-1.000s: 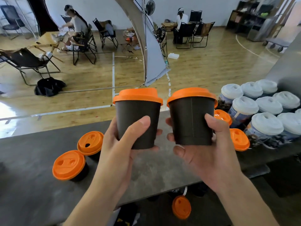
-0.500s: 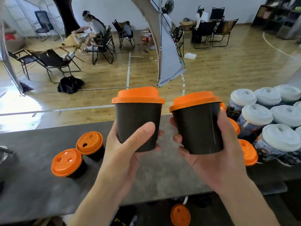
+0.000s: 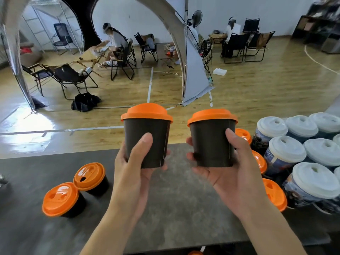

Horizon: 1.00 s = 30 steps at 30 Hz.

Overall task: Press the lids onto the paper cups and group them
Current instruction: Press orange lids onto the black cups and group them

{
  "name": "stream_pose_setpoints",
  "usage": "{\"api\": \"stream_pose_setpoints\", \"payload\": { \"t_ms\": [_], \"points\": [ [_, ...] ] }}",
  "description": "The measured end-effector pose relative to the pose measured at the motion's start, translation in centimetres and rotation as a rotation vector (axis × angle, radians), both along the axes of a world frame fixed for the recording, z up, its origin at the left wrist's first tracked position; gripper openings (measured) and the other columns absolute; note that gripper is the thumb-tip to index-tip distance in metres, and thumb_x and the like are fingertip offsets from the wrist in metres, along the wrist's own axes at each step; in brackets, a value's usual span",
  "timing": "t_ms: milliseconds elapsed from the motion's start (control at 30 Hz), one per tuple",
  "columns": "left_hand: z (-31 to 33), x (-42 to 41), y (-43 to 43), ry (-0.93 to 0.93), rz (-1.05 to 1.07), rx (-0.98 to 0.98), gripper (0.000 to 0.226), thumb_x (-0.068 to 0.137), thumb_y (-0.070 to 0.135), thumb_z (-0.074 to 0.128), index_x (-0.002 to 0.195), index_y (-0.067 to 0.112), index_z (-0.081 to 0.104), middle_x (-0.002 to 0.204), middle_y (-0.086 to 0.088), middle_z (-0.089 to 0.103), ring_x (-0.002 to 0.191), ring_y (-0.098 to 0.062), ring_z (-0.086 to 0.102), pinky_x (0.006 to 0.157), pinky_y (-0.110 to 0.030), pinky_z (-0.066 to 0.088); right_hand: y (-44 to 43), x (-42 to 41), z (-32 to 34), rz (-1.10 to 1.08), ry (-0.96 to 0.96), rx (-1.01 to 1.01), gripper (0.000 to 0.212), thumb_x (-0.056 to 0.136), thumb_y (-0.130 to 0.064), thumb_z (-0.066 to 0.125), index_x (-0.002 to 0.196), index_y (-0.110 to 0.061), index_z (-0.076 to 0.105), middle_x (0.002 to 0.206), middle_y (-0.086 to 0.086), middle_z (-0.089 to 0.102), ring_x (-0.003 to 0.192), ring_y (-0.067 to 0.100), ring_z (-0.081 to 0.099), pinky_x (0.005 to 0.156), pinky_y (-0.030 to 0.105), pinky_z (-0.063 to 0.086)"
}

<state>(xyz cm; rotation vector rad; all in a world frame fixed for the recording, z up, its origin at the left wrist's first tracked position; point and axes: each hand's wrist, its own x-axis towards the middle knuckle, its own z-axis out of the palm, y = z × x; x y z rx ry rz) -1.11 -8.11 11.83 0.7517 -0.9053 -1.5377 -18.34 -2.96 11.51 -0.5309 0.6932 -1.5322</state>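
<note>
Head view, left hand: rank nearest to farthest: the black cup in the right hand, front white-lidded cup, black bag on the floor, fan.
1. Right-hand cup, gripped by the right hand, just right of the left hand.
2. Front white-lidded cup, far right on the counter.
3. Black bag, on the floor beyond the counter.
4. Fan, at the very back, upper middle.

The left hand [image 3: 134, 173] and right hand [image 3: 237, 175] are bare, with short nails, on bare, slender forearms [image 3: 110, 225].
</note>
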Motion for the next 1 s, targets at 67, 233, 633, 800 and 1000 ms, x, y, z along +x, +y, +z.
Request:
{"api": "stream_pose_setpoints", "payload": {
  "t_ms": [67, 233, 633, 800, 1000],
  "points": [
    [0.0, -0.4, -0.3, -0.038, 0.010, -0.030, 0.100, 0.051, 0.055, 0.098, 0.130, 0.009, 0.059, 0.098, -0.008, 0.072, 0.081, -0.024, 0.073, 0.056, -0.029, 0.055, -0.4, -0.3, 0.0, -0.001, 0.022, -0.002, 0.080, 0.059, -0.058, 0.093, 0.120, -0.010, 0.076, 0.114, 0.023, 0.072, 0.077, 0.027, 0.071, 0.057, 0.029, 0.058],
    [-0.5, -0.4, -1.1, -0.067, 0.021, -0.055, 0.083, 0.064, 0.038, 0.088, 0.136, 0.013, 0.053, 0.112, -0.011, 0.075, 0.093, -0.035, 0.076, 0.067, -0.031, 0.061, -1.4, -0.2, 0.0, -0.036, 0.114, 0.005, 0.100, 0.046, -0.059, 0.099, 0.125, -0.007, 0.068, 0.112, 0.020, 0.072, 0.079, 0.024, 0.072, 0.058, 0.026, 0.058],
    [-0.4, 3.3, -3.5, -0.021, -0.014, -0.003, 0.068, 0.075, 0.054, 0.071, 0.127, 0.012, 0.062, 0.101, -0.012, 0.070, 0.076, -0.027, 0.068, 0.056, -0.030, 0.051, -2.6, 4.1, 0.7, -0.007, 0.057, -0.012, 0.072, 0.063, -0.054, 0.093, 0.118, -0.010, 0.077, 0.120, 0.026, 0.071, 0.087, 0.032, 0.073, 0.068, 0.035, 0.062],
    [-0.8, 5.6, -4.1, -0.019, -0.071, -0.017, 0.074, 0.067, 0.050, 0.082, 0.127, 0.013, 0.061, 0.092, -0.008, 0.069, 0.075, -0.025, 0.069, 0.051, -0.028, 0.051, -3.2, 7.2, 0.7, -0.081, 0.138, 0.016, 0.085, 0.052, -0.063, 0.096, 0.117, -0.012, 0.076, 0.111, 0.020, 0.072, 0.074, 0.022, 0.070, 0.058, 0.026, 0.054],
    [-1.5, 8.2, -4.9, -0.008, -0.099, -0.014, 0.077, 0.065, 0.045, 0.084, 0.130, 0.012, 0.059, 0.101, -0.010, 0.073, 0.080, -0.030, 0.074, 0.055, -0.029, 0.057, -3.7, 10.4, 0.3, -0.100, 0.181, 0.006, 0.070, 0.059, -0.053, 0.096, 0.113, -0.013, 0.078, 0.112, 0.023, 0.072, 0.075, 0.024, 0.071, 0.056, 0.028, 0.056]
  ]
}}
